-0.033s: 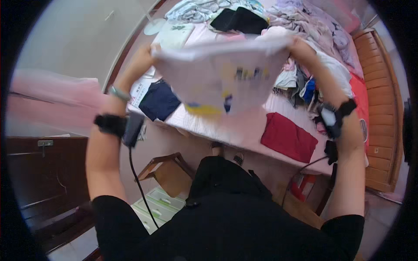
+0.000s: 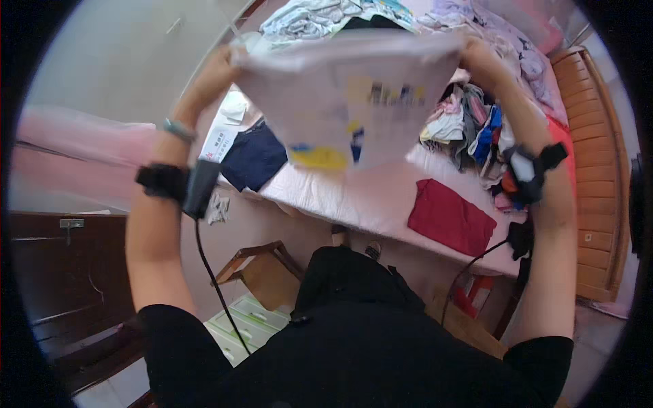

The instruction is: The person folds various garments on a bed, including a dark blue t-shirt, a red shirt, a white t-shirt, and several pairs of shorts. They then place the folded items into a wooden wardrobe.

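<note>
A white printed garment point(image 2: 320, 102) with yellow and blue patches hangs spread in the air over the bed; motion blurs it, and I cannot tell its exact kind. My left hand point(image 2: 230, 60) is closed on its upper left corner. At the upper right corner, my right hand point(image 2: 479, 58) grips the same edge. Below and left lies a folded navy garment point(image 2: 253, 158). A folded dark red garment point(image 2: 450, 217) rests near the bed's front edge on the right. Behind the raised cloth, a black garment point(image 2: 376, 23) is mostly hidden.
A heap of mixed clothes point(image 2: 469, 122) lies on the bed point(image 2: 354, 197) at the right, with crumpled bedding point(image 2: 309, 17) at the back. A wooden chair point(image 2: 269, 272) and white-green drawers point(image 2: 252, 323) stand close to my left. Cables run from both forearm straps.
Both hands have risen and moved slightly apart, carrying the garment up and stretching its top edge. It now covers more of the black garment, and more of the clothes heap shows.
</note>
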A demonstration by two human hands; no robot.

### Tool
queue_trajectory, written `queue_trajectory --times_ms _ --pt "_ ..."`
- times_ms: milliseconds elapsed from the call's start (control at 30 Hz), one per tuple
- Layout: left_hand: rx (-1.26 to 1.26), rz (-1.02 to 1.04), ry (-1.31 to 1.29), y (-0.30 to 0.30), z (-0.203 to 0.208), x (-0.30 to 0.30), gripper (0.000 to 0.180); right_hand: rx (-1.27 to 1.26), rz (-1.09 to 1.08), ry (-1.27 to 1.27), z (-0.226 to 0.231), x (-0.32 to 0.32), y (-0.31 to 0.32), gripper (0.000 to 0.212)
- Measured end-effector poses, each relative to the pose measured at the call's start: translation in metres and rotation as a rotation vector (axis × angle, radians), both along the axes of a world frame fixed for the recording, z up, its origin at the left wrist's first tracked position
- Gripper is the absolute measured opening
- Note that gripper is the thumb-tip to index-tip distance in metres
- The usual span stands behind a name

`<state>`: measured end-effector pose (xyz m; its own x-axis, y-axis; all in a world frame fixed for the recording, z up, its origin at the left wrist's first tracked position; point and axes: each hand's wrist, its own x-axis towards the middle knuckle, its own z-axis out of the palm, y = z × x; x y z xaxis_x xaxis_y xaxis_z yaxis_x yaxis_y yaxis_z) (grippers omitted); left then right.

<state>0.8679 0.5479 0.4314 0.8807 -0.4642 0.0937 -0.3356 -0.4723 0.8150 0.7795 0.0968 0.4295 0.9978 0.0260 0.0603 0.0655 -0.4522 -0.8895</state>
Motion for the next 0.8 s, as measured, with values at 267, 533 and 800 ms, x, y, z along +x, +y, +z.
queue_trajectory --times_ms 267,533,800 --pt "0.172 -0.155 -0.626 -0.016 0.158 -0.06 0.019 0.242 0.331 -0.359 0.171 -0.039 0.026 0.025" --pt "0.216 -0.607 0.159 -0.03 -0.024 -0.179 0.046 -0.21 0.734 0.278 0.002 -0.141 0.032 0.031" --pt "0.174 -0.647 0.733 -0.022 -0.287 -0.245 0.036 -0.194 0.627 0.799 -0.267 -0.206 0.053 0.034"
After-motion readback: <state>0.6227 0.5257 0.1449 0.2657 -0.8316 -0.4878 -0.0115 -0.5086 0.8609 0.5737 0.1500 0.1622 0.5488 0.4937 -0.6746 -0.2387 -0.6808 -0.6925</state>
